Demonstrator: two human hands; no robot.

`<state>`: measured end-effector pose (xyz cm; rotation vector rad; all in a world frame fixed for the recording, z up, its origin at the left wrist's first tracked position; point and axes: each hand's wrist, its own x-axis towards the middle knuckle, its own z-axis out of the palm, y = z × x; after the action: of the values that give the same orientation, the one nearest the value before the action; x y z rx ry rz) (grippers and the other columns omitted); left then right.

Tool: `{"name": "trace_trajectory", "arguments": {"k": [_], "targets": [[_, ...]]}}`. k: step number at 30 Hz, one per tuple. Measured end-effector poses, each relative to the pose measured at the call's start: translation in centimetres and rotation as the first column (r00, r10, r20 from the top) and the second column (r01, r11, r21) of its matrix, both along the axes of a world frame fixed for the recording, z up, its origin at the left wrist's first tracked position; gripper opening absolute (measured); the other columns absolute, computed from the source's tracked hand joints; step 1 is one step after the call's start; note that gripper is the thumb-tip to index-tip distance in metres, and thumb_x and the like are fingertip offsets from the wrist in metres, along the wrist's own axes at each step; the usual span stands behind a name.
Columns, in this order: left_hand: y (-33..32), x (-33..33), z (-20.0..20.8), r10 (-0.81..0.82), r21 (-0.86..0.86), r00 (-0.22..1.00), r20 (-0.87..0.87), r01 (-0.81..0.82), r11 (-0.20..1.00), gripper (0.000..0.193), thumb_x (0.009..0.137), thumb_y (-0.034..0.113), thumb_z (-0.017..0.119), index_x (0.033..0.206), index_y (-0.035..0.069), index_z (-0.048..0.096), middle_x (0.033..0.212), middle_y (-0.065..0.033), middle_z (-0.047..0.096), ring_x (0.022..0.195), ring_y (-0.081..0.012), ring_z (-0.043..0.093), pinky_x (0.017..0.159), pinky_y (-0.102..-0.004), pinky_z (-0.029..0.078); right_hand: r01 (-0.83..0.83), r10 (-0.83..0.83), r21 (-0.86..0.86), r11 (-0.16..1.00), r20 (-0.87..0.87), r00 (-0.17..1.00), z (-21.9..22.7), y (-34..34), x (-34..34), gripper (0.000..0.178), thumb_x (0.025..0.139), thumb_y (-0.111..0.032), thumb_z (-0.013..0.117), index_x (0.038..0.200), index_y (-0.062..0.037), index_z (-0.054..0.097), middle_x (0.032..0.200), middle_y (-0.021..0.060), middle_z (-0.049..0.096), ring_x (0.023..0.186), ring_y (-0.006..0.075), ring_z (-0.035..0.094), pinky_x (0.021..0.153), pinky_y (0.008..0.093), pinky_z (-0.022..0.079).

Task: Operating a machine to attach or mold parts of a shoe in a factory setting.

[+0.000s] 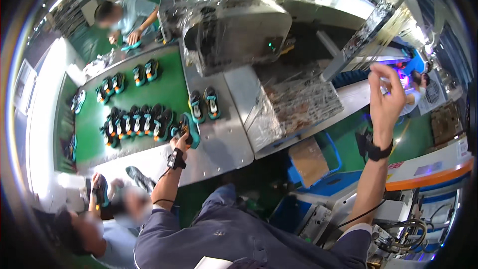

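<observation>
Left hand clamped on a dark sneaker at the green conveyor belt's near edge.
Right hand is raised in air, fingers loosely apart, holding nothing. Beyond, more sneaker pairs line the belt.

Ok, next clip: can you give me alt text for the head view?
The person's left hand grips a dark shoe with a teal sole at the edge of a green conveyor belt lined with matching shoes, while the right hand is raised empty in the air. A plastic-wrapped machine stands over the line, and other workers sit nearby.
</observation>
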<state>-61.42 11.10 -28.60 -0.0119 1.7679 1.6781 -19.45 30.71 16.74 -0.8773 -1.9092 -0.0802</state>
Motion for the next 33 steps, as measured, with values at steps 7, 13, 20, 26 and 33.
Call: {"name": "trace_trajectory", "arguments": {"k": [7, 13, 20, 26, 33], "targets": [[7.8, -6.5, -9.1, -0.165, -0.355, 0.774, -0.612, -0.083, 0.931, 0.052, 0.07, 0.03, 0.076, 0.098, -0.008, 0.055, 0.095, -0.0279, 0.061, 0.09, -0.0395, 0.063, 0.08, -0.0438, 0.05, 0.227, -0.212, -0.024, 0.974, 0.264, 0.941, 5.4, 16.6, -8.2, 0.028, 0.079, -0.023, 0.071, 0.097, -0.0026, 0.068, 0.083, 0.013, 0.071, 0.078, 0.0258, 0.07, 0.074, 0.0341, 0.054], [13.9, -4.7, -13.9, -0.378, -0.416, 0.742, -0.554, 0.146, 0.898, 0.073, 0.076, 0.008, 0.062, 0.14, -0.005, 0.031, 0.13, -0.0292, 0.046, 0.122, -0.0443, 0.046, 0.105, -0.0476, 0.037, 0.508, -0.436, -0.057, 0.859, 0.439, 0.786, 6.3, 31.7, -14.9, 0.063, 0.075, -0.048, 0.07, 0.099, 0.0089, 0.065, 0.081, 0.0185, 0.07, 0.071, 0.0275, 0.07, 0.067, 0.0377, 0.056], [13.9, -4.8, -8.2, -0.425, -0.429, 0.812, -0.4, 0.243, 0.87, 0.078, 0.086, 0.027, 0.065, 0.142, -0.01, 0.026, 0.14, -0.0306, 0.04, 0.128, -0.0423, 0.041, 0.108, -0.0437, 0.034, 0.513, -0.316, -0.481, 0.71, 0.433, 0.844, 5.6, 39.1, -22.7, 0.057, 0.075, -0.043, 0.071, 0.089, 0.0115, 0.062, 0.08, 0.0179, 0.068, 0.056, 0.0253, 0.068, 0.05, 0.0334, 0.059], [9.5, -6.3, -11.0, -0.32, -0.279, 0.683, -0.657, 0.175, 0.944, 0.078, 0.089, 0.029, 0.065, 0.144, -0.008, 0.025, 0.143, -0.0301, 0.035, 0.13, -0.0457, 0.036, 0.109, -0.0464, 0.03, 0.407, -0.415, 0.155, 0.9, 0.591, 0.692, 4.3, 37.2, -21.8, 0.061, 0.073, -0.027, 0.07, 0.129, -0.0081, 0.056, 0.103, 0.0214, 0.068, 0.097, 0.0382, 0.065, 0.085, 0.0431, 0.052], [10.0, 7.1, 16.3, -0.905, 0.566, 0.422, -0.054, 0.76, 0.321, 0.05, 0.099, 0.039, 0.051, 0.125, -0.003, 0.056, 0.12, -0.0196, 0.062, 0.106, -0.0337, 0.063, 0.094, -0.0436, 0.049, 0.057, -0.133, 0.22, 0.974, 0.344, 0.93, 7.2, 12.8, -9.8, 0.073, 0.075, -0.007, 0.074, 0.141, -0.0096, 0.043, 0.132, 0.0181, 0.056, 0.118, 0.0353, 0.057, 0.096, 0.0403, 0.047]]}}
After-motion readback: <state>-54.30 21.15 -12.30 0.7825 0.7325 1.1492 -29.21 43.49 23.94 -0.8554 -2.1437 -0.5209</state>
